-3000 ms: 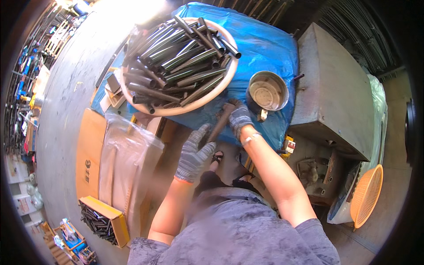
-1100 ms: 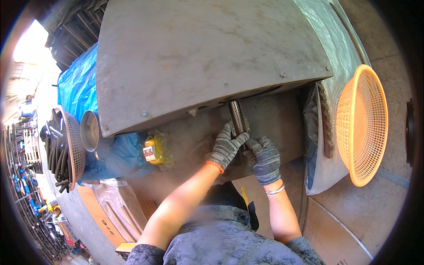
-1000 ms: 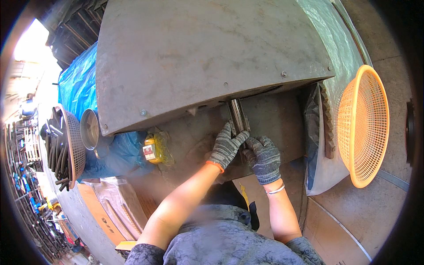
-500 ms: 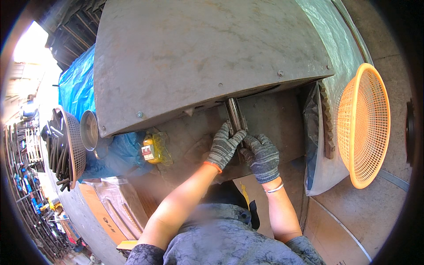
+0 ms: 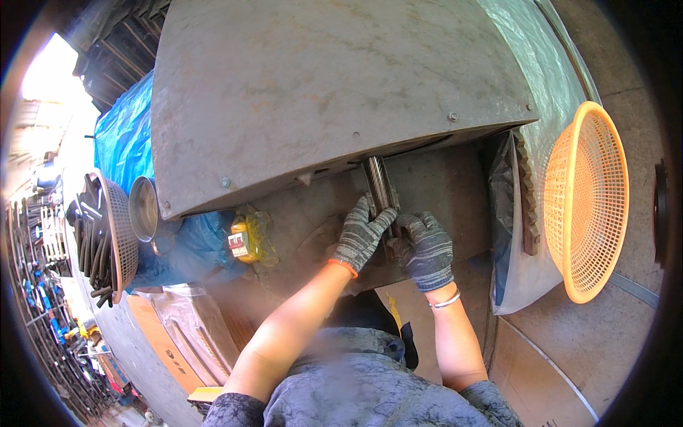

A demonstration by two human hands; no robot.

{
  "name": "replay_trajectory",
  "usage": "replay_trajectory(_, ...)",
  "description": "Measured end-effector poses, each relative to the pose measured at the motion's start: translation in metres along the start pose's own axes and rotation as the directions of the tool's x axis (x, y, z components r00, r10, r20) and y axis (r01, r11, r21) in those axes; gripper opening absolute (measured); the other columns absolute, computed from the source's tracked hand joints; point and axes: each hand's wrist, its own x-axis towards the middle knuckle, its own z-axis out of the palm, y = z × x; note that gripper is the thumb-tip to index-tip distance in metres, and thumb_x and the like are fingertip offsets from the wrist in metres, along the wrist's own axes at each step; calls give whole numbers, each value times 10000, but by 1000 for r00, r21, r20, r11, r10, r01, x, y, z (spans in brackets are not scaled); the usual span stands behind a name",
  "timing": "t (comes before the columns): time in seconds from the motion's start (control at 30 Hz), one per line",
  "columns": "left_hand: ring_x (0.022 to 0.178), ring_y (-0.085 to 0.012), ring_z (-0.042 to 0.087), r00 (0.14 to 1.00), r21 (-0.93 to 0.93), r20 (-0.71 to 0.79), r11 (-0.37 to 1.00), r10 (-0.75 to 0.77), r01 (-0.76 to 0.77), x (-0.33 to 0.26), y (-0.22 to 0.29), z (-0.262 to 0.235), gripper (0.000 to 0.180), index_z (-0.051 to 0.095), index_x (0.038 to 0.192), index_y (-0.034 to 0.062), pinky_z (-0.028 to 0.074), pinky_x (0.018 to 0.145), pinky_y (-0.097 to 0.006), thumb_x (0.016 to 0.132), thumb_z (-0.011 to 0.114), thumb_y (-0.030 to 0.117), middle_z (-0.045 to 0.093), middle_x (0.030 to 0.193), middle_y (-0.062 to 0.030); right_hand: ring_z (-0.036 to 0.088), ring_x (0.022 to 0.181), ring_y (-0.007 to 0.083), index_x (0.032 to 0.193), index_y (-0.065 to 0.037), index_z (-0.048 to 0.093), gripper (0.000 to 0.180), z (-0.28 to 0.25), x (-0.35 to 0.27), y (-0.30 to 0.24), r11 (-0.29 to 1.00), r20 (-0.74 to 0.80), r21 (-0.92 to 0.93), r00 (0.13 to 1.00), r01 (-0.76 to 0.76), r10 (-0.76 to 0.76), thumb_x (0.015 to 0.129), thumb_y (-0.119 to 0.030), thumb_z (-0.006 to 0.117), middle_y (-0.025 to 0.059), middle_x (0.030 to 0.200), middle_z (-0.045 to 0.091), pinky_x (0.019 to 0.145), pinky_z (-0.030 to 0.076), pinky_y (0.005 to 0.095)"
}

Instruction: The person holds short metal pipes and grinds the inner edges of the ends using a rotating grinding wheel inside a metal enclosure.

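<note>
Gloved left hand (image 5: 361, 238) and right hand (image 5: 427, 248) gripping metal rod (image 5: 379, 186) under steel plate (image 5: 320, 92) edge, orange basket (image 5: 587, 199) well apart.

Grey ribbed metal rod (image 5: 379, 186), upright, upper end under the metal cover's (image 5: 334, 85) front edge.

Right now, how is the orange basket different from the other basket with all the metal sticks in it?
The orange basket looks empty, while the pale basket is packed with dark metal rods. The orange basket stands far on the person's right beside a plastic-covered block; the pale basket sits far left on a blue tarp, next to a small metal pot. Both are round with open mesh walls.
</note>
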Motion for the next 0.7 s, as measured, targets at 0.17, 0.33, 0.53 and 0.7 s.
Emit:
replay_trajectory(0.17, 984, -169, 598, 1000, -85, 12, 996, 20, -19, 4, -13, 2, 307, 588, 1168, 10, 476, 886, -306, 891, 651, 126, 659, 1084, -88, 616, 833, 313, 1026, -96, 665, 361, -1, 2, -2, 1000, -16, -4, 1000, -2, 1, 684, -167, 759, 117, 903, 618, 726, 514, 400)
replay_trajectory(0.33, 994, -169, 596, 1000, -24, 5, 1000, 11, -11, 4, -13, 0, 320, 582, 1182, 7, 474, 892, -304, 892, 651, 126, 655, 1098, -94, 615, 810, 313, 1019, -94, 669, 375, -4, 3, -2, 995, 15, 80, 998, -56, 55, 665, -165, 771, 119, 881, 615, 717, 512, 400)
replay_trajectory(0.53, 999, -175, 596, 999, -71, 11, 997, 38, -37, 2, -10, 1, 329, 574, 1187, 0, 473, 892, -304, 894, 649, 128, 650, 1107, -106, 617, 811, 322, 1023, -87, 669, 384, 0, 4, -1, 1000, -6, -11, 1000, 11, -11, 664, -173, 777, 127, 875, 621, 707, 510, 405)
replay_trajectory(0.7, 992, -180, 594, 999, -12, -15, 999, 43, -43, 2, -11, 1, 319, 576, 1177, 0, 474, 886, -304, 891, 648, 119, 651, 1095, -101, 616, 825, 328, 1027, -82, 669, 402, -3, 6, 0, 999, -8, 53, 1000, -3, 3, 652, -175, 778, 135, 893, 620, 726, 507, 410)
